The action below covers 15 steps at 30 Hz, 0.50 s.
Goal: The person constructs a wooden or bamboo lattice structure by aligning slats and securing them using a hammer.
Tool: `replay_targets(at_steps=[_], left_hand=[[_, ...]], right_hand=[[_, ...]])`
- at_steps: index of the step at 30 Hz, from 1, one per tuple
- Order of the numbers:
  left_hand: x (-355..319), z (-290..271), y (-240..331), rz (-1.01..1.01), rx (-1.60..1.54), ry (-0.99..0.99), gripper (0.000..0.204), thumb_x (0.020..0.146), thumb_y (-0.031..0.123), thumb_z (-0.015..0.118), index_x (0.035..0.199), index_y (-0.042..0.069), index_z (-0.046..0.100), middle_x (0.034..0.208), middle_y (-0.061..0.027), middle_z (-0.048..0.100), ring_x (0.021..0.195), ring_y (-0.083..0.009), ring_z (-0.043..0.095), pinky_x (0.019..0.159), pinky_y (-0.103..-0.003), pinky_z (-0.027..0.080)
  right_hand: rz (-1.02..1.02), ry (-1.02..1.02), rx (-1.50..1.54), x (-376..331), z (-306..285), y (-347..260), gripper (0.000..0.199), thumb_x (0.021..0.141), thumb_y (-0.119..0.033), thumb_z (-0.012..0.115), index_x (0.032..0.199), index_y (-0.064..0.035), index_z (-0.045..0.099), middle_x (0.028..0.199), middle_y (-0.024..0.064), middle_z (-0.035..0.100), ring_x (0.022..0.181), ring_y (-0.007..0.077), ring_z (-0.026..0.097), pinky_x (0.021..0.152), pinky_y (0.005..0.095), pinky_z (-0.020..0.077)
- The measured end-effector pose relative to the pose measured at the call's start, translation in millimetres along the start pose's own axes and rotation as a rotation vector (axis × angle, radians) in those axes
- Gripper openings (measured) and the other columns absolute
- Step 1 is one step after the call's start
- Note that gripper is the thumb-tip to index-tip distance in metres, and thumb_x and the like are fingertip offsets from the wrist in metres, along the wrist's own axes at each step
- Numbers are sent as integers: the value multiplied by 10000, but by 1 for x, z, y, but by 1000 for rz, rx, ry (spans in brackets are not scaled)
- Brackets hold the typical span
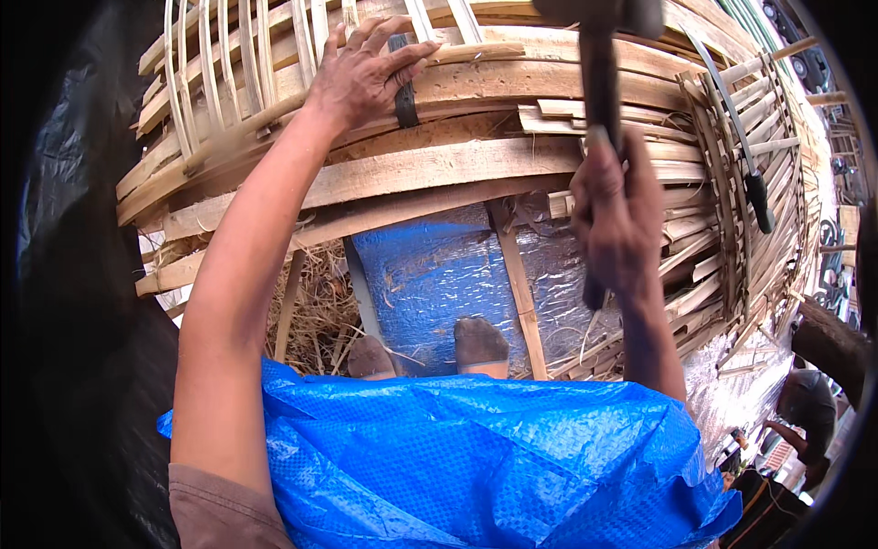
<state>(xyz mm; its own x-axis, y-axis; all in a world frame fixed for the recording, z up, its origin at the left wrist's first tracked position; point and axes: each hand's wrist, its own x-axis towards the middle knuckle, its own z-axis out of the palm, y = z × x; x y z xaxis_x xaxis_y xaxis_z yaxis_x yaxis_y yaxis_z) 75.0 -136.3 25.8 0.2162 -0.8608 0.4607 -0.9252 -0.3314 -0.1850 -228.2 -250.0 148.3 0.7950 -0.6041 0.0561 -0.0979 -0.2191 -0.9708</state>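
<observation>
My right hand [617,215] is wrapped round the dark handle of a hammer [601,82], raised over the wood and blurred by motion. The hammer's head reaches the top edge of the view. At the upper left, my left hand [370,73] bears down on a long wooden strip [274,114], fingers curved over it towards the slats. Several narrow slats [249,55] meet this strip crosswise, left of and beyond the hand. Just under the left fingers, a black band [404,105] goes round a thick wooden beam [494,84].
Stacked planks [439,169] lie nearer me. To the right are split strips [672,174] and a long blade with a black handle [757,197]. A blue sheet [485,448] covers my lap; my feet [480,340] rest by a shiny blue mat [421,274]. Another person [809,407] is at far right.
</observation>
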Motion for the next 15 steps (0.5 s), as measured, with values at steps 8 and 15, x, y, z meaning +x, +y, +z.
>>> replay_targets(at_steps=[8,15], left_hand=[[16,-1,8,12,-5,46,365,1039,468,481,1400,467,536,1489,10,466,1409,-237,422,1189,-590,257],[4,4,-2,22,54,20,373,1043,471,470,1412,483,519,1480,22,468,1415,-209,417,1207,-584,239]], right_hand=[[49,0,-614,60,16,67,407,1065,-401,488,1018,4,494,665,250,618,590,399,630,578,562,452],[-37,53,-414,58,12,13,432,1054,-459,508,989,-32,514,641,164,597,570,305,616,546,462,451]])
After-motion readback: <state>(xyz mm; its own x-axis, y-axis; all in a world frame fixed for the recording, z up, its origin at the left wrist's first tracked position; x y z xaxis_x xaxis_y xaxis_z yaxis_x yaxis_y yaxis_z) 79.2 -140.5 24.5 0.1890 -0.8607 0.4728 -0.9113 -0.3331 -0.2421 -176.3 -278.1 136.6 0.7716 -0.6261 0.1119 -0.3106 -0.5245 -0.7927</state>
